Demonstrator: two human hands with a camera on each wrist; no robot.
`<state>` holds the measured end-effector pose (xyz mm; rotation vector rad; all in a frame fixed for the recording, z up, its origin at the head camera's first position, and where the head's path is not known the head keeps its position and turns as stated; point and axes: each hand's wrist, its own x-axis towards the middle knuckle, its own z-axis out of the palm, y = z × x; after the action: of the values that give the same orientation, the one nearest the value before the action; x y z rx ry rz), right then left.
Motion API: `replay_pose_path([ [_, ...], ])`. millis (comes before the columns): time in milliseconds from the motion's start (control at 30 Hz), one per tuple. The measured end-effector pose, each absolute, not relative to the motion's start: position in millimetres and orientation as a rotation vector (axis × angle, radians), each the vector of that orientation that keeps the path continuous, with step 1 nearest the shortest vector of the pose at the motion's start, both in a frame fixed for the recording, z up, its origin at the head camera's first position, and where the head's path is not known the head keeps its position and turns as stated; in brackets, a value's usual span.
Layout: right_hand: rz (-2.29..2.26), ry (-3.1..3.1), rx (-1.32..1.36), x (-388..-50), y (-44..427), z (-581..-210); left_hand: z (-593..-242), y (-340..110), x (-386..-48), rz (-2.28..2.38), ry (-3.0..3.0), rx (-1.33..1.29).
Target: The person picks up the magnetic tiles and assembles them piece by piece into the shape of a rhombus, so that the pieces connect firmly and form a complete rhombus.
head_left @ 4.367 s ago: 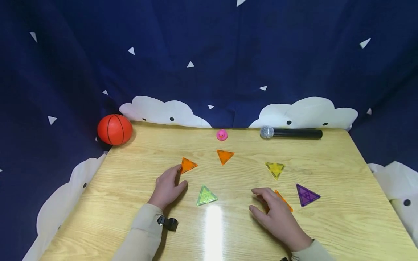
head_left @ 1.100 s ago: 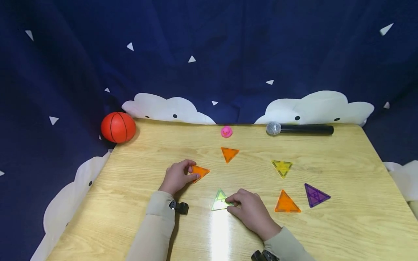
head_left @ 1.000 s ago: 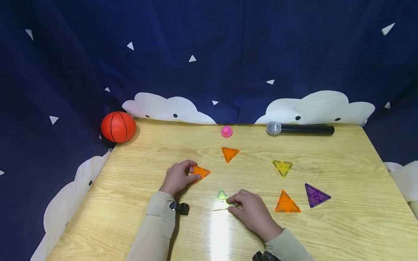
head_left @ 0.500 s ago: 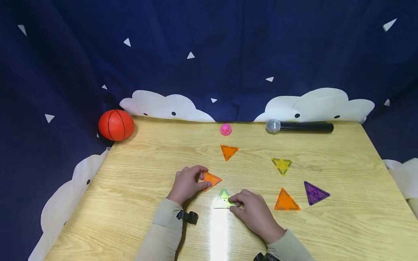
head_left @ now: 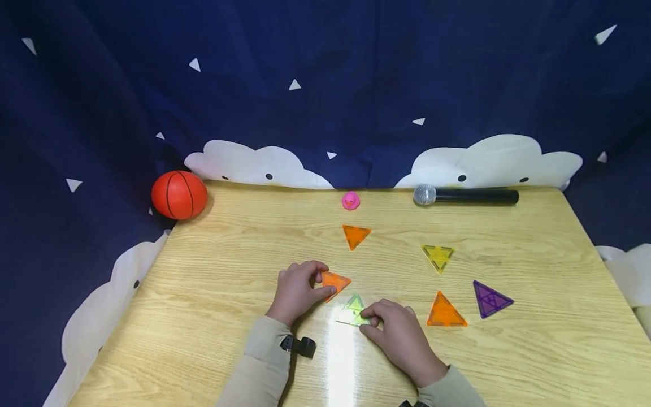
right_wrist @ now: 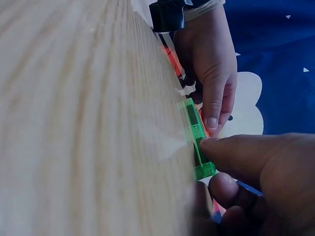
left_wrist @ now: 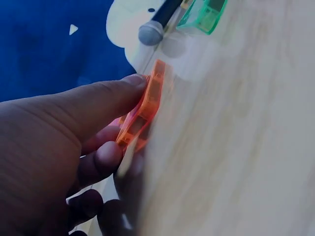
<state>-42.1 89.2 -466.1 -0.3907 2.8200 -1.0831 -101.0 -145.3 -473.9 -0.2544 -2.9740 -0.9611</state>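
In the head view my left hand (head_left: 299, 290) pinches an orange triangular magnetic tile (head_left: 335, 283) between thumb and fingers. My right hand (head_left: 399, 330) pinches the right corner of a light green triangular magnetic tile (head_left: 353, 312) just in front of it. The two tiles lie close together; whether their edges touch I cannot tell. The left wrist view has the orange tile (left_wrist: 142, 108) edge-on under the thumb, with the green tile (left_wrist: 204, 17) beyond. In the right wrist view the green tile (right_wrist: 198, 140) stands between thumb and fingers, low against the table.
Other triangular tiles lie flat: orange (head_left: 356, 236) at the back, yellow (head_left: 438, 258), purple (head_left: 491, 299) and another orange tile (head_left: 446, 311) to the right. Along the wooden table's (head_left: 229, 249) far edge are a red ball (head_left: 179, 195), a pink duck (head_left: 350, 200) and a microphone (head_left: 473, 195).
My left hand has taken the orange tile and brought it right and nearer, towards the green one. My right hand came left and gripped the green tile, which has lately turned slightly.
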Motion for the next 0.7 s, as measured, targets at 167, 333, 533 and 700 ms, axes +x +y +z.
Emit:
replay_pose_path([
  [167, -1.076, 2.820, -0.368, -40.0, 90.0, -466.2, -474.8, -142.8, -98.1, -0.926, -2.966, -0.238],
  [333, -1.106, 2.828, -0.369, -39.9, 90.4, -465.6, -475.5, -138.1, -96.7, -0.881, -2.965, -0.278],
  [533, -1.112, 2.834, -0.357, -40.1, 91.2, -466.6, -475.8, -133.3, -95.3, -0.835, -2.976, -0.282],
  [700, -1.125, 2.827, -0.349, -40.7, 91.5, -466.1, -476.0, -130.6, -94.3, -0.834, -2.973, -0.282],
])
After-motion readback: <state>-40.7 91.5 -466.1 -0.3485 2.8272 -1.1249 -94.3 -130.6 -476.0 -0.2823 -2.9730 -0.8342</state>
